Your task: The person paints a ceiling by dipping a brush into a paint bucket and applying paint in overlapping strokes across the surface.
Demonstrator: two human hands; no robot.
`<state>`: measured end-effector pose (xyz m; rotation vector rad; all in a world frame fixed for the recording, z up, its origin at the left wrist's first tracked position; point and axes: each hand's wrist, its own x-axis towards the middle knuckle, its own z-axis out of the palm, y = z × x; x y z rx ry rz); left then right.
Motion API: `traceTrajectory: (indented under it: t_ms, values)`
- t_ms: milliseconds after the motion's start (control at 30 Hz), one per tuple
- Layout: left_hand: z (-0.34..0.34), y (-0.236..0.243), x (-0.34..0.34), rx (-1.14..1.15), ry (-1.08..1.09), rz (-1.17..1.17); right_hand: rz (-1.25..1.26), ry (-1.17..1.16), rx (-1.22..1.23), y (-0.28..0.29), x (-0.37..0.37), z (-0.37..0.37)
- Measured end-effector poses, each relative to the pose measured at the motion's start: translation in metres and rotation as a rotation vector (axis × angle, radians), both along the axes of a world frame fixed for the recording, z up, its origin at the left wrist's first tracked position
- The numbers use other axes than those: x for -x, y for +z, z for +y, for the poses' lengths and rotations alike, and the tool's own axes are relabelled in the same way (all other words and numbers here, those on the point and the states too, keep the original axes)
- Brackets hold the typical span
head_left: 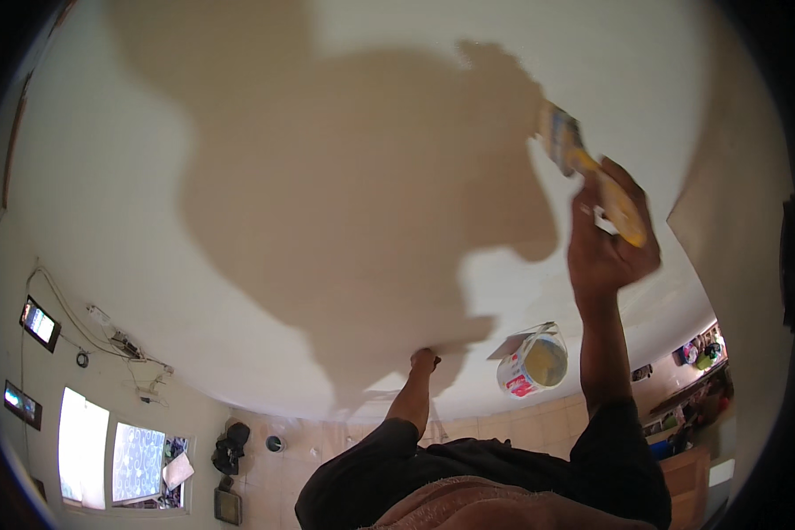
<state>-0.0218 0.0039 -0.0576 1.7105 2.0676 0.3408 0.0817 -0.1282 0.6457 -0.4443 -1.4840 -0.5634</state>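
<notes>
My right hand (614, 234) is raised and closed around the yellow handle of a paintbrush (583, 157). The bristles point up and left against the pale wall (389, 150), where my shadow falls. Lower down, my left hand (426, 359) is closed in a fist near the wall. What it holds, if anything, is hidden. Between my two arms, below the brush, is a white bucket (519, 371) with a red patch on its side and pale paint inside. A flat grey piece (508, 344) shows behind the bucket's rim.
Cables and a socket strip (128, 346) run along the left wall, near two framed screens or pictures (40, 323). A bright window (139, 464) is at lower left. On the tiled floor lie a black bag (230, 449) and a small pot (275, 443). Cluttered shelves (693, 402) stand at right.
</notes>
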Motion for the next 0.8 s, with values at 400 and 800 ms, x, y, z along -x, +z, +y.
traceTrajectory:
  t_ms: [400, 800]
  values:
    - [0.000, 0.087, -0.001, 0.292, 1.216, -1.503, -0.284, 0.486, -0.292, -0.021, 0.233, -0.018]
    - [-0.001, 0.036, 0.015, 0.157, 0.776, -1.251, -0.077, 0.589, -0.126, -0.027, 0.189, 0.022]
